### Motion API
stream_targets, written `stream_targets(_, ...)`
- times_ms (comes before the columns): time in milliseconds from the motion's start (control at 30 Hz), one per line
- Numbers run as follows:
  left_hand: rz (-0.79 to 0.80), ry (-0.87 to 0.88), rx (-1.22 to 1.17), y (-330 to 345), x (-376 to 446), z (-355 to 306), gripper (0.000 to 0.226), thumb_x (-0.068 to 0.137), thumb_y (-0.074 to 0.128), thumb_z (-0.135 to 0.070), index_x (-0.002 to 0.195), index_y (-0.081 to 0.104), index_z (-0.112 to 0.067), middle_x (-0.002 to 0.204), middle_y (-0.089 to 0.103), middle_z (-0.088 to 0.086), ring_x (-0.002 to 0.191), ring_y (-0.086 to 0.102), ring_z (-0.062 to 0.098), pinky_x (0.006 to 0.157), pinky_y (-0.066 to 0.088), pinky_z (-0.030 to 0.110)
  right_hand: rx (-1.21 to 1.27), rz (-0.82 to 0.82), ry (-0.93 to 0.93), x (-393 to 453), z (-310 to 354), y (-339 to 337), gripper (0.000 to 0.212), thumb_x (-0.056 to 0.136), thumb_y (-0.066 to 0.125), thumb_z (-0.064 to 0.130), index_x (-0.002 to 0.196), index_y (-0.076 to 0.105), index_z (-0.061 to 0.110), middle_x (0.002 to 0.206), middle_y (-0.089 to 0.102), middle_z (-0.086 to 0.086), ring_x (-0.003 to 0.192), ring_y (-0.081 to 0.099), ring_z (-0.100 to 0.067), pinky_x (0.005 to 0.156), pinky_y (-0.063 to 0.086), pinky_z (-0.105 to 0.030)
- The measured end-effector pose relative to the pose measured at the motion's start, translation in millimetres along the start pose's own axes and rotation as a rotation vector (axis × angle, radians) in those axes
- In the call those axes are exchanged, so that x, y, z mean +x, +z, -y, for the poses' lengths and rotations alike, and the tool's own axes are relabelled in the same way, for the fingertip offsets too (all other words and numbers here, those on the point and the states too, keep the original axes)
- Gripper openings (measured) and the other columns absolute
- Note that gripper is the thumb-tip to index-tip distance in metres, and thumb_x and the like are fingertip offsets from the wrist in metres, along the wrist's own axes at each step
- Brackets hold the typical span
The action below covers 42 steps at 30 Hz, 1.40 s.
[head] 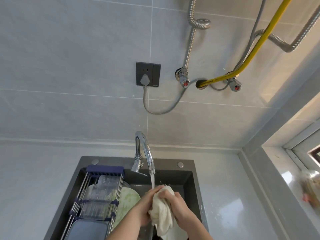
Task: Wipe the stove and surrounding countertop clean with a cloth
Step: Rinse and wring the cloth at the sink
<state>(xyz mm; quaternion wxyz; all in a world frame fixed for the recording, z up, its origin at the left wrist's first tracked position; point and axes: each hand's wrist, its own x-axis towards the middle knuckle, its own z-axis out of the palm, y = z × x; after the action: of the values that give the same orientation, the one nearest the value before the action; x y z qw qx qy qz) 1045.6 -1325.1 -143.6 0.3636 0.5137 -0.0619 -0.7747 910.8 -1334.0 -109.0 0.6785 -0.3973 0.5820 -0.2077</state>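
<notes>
Right now we hold the cloth (162, 212) over the sink (188, 179), under the running stream from the faucet (147, 149). Our left hand (147, 205) and right hand (180, 207) are both clamped on it, fingers curled around the bunched fabric, close together. To do this step well, we judge it best to work the fabric between the hands so water reaches every fold, then wring it firmly so it goes to the stove damp rather than dripping. The stove itself is out of view. The cloth is cream-coloured, soft and crumpled, with a loose tail hanging down. The sink is dark, matte and square-cornered; the faucet is a polished chrome arch. At the left of the sink, a metal-rod drying rack (97, 198) sits above a pale green plate (129, 196). The counter (230, 196) at the right is glossy and pale.
</notes>
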Motion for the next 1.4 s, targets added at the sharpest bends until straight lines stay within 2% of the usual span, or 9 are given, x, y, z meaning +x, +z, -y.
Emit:
stream_targets(100, -0.074, -0.027, -0.072, -0.4, -0.8, 0.2, 0.048, 0.100, 0.060, -0.039, 0.126, 0.064, 0.002, 0.101, 0.070, 0.026, 0.106, 0.068, 0.038, 0.086, 0.053, 0.040, -0.004, -0.085, -0.009, 2.1, 2.6, 6.7, 0.040, 0.079, 0.076, 0.038, 0.098, 0.077, 0.003, 0.090, 0.079, -0.014, 0.089, 0.077, -0.028, 0.083, 0.061, -0.041)
stream_targets(233, -0.151, 0.068, -0.117, 8.6, 0.2, -11.2, 0.033, 0.096, 0.055, -0.037, 0.092, 0.064, -0.006, 0.078, 0.066, 0.016, 0.087, 0.066, 0.029, 0.084, 0.048, 0.037, -0.001, -0.313, -0.127, 9.6, 9.3, 25.7, 0.025, 0.088, 0.071, 0.037, 0.085, 0.077, 0.013, 0.079, 0.078, -0.003, 0.079, 0.076, -0.018, 0.073, 0.060, -0.037)
stream_targets(433, -0.155, 0.090, -0.062, -5.1, -8.3, -9.2, 0.054, 0.092, 0.065, -0.058, 0.112, 0.077, -0.009, 0.109, 0.076, 0.021, 0.104, 0.074, 0.037, 0.090, 0.057, 0.046, -0.450, -0.441, -0.126, 26.1, -4.7, 30.3, 0.043, 0.091, 0.061, 0.057, 0.121, 0.053, 0.027, 0.121, 0.045, 0.006, 0.117, 0.044, -0.019, 0.098, 0.041, -0.038)
stream_targets(733, -0.526, 0.437, 0.141, 0.5, -8.9, -9.5, 0.041, 0.084, 0.081, -0.022, 0.114, 0.056, -0.034, 0.112, 0.068, 0.000, 0.099, 0.070, 0.021, 0.090, 0.058, 0.046, 0.280, -0.076, 0.298, 31.5, -30.0, 18.2, 0.069, 0.082, 0.068, 0.072, 0.133, 0.061, 0.026, 0.123, 0.071, -0.007, 0.109, 0.071, -0.029, 0.091, 0.060, -0.049)
stream_targets(833, -0.540, 0.490, 0.252, -0.6, -11.6, -7.6, 0.061, 0.092, 0.072, -0.025, 0.142, 0.041, -0.040, 0.132, 0.057, -0.008, 0.116, 0.064, 0.020, 0.098, 0.055, 0.044, 0.359, 0.059, 0.243, 33.5, -35.8, 26.0, 0.079, 0.074, 0.065, 0.083, 0.129, 0.069, 0.027, 0.123, 0.075, -0.007, 0.114, 0.071, -0.027, 0.101, 0.055, -0.049)
stream_targets(900, -0.493, 0.499, 0.328, 0.3, -13.3, 1.3, 0.069, 0.096, 0.069, -0.030, 0.152, 0.030, -0.043, 0.135, 0.050, -0.014, 0.122, 0.059, 0.016, 0.101, 0.053, 0.041, 0.329, -0.005, 0.202, 35.7, -35.3, 34.6, 0.077, 0.073, 0.065, 0.085, 0.130, 0.066, 0.033, 0.119, 0.076, -0.004, 0.109, 0.073, -0.024, 0.089, 0.061, -0.046)
stream_targets(1067, -0.537, 0.612, 0.467, 1.7, -15.8, 11.2, 0.020, 0.098, 0.067, -0.030, 0.109, 0.056, -0.043, 0.107, 0.072, -0.010, 0.094, 0.070, 0.005, 0.084, 0.061, 0.037, 0.360, -0.137, 0.080, 40.8, -30.7, 51.6, 0.056, 0.087, 0.067, 0.067, 0.114, 0.075, 0.018, 0.101, 0.080, -0.006, 0.096, 0.077, -0.024, 0.080, 0.062, -0.041)
stream_targets(1233, -0.688, 0.753, 0.811, -6.5, -20.2, -2.0, 0.010, 0.098, 0.063, -0.036, 0.107, 0.058, -0.036, 0.090, 0.069, -0.015, 0.081, 0.066, 0.005, 0.064, 0.053, 0.030, 0.284, -0.256, 0.101, 45.0, -20.1, 65.2, 0.052, 0.089, 0.062, 0.063, 0.101, 0.075, 0.015, 0.088, 0.079, -0.009, 0.082, 0.077, -0.029, 0.066, 0.060, -0.038)
stream_targets(1400, -0.699, 0.641, 0.819, -13.9, -19.7, -11.4, 0.016, 0.097, 0.064, -0.043, 0.090, 0.064, -0.028, 0.077, 0.068, -0.011, 0.071, 0.064, 0.006, 0.055, 0.044, 0.026, -0.016, -0.339, -0.013, 61.2, -34.5, 67.4, 0.052, 0.084, 0.044, 0.077, 0.101, 0.070, 0.035, 0.103, 0.073, -0.003, 0.099, 0.070, -0.025, 0.093, 0.057, -0.051)
